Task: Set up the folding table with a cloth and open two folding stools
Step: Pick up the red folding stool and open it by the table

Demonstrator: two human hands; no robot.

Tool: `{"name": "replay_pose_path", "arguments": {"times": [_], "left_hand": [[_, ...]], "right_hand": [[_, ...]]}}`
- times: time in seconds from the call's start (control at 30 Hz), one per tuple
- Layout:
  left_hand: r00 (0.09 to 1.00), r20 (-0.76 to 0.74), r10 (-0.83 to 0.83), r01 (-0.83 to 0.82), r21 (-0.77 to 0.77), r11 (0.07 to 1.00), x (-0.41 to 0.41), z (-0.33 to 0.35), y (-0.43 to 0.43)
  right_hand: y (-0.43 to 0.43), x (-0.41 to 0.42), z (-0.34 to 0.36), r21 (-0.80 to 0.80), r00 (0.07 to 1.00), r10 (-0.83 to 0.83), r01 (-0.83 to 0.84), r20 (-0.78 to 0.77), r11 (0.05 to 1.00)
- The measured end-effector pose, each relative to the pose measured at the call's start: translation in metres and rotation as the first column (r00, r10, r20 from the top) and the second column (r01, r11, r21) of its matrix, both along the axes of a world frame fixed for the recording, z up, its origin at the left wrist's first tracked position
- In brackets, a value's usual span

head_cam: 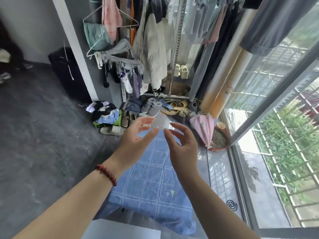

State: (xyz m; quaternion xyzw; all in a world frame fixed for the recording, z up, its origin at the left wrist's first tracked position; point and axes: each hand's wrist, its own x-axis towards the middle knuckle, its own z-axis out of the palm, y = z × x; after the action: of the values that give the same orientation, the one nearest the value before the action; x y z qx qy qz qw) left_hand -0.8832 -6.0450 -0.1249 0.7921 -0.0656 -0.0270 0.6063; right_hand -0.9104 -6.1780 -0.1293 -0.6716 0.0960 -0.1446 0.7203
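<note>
Two hands, left hand and right hand, fingers spread empty above one blue cloth.

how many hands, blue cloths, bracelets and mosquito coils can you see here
hands: 2 (left hand, right hand)
blue checked cloth: 1
red bead bracelet: 1
mosquito coil: 1
total: 5

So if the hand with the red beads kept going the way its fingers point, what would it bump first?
The left hand points up and right at a clear, crumpled plastic piece near its fingertips; probably that, though depth is unclear.
</note>
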Motion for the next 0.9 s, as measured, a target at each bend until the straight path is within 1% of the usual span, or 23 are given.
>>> {"name": "replay_pose_path", "arguments": {"times": [0.1, 0.27, 0.47, 0.63, 0.8, 0.9], "left_hand": [[0.996, -0.003, 0.089, -0.089, -0.034, 0.995, -0.007, 0.005, 0.018], [0.968, -0.004, 0.252, -0.25, -0.127, 0.96, -0.014, 0.007, 0.068], [0.927, -0.008, 0.375, -0.372, -0.143, 0.917, -0.023, 0.014, 0.143], [0.904, -0.016, 0.428, -0.425, -0.148, 0.893, -0.032, 0.015, 0.223], [0.862, -0.001, 0.508, -0.503, -0.143, 0.853, -0.044, 0.014, 0.309], [0.829, 0.004, 0.559, -0.553, -0.13, 0.823, -0.051, 0.012, 0.364]], "right_hand": [[0.028, 0.007, 0.002, 0.031, 0.997, 0.08, -0.081, 0.012, 0.996], [0.088, 0.015, 0.007, -0.012, 0.967, 0.253, -0.252, 0.027, 0.968], [0.161, 0.028, 0.011, -0.093, 0.931, 0.363, -0.359, 0.029, 0.929], [0.24, 0.031, 0.014, -0.106, 0.906, 0.422, -0.417, 0.029, 0.903], [0.329, 0.033, 0.017, -0.165, 0.836, 0.548, -0.537, 0.026, 0.828], [0.385, 0.033, 0.02, -0.161, 0.81, 0.585, -0.574, 0.028, 0.803]]}}
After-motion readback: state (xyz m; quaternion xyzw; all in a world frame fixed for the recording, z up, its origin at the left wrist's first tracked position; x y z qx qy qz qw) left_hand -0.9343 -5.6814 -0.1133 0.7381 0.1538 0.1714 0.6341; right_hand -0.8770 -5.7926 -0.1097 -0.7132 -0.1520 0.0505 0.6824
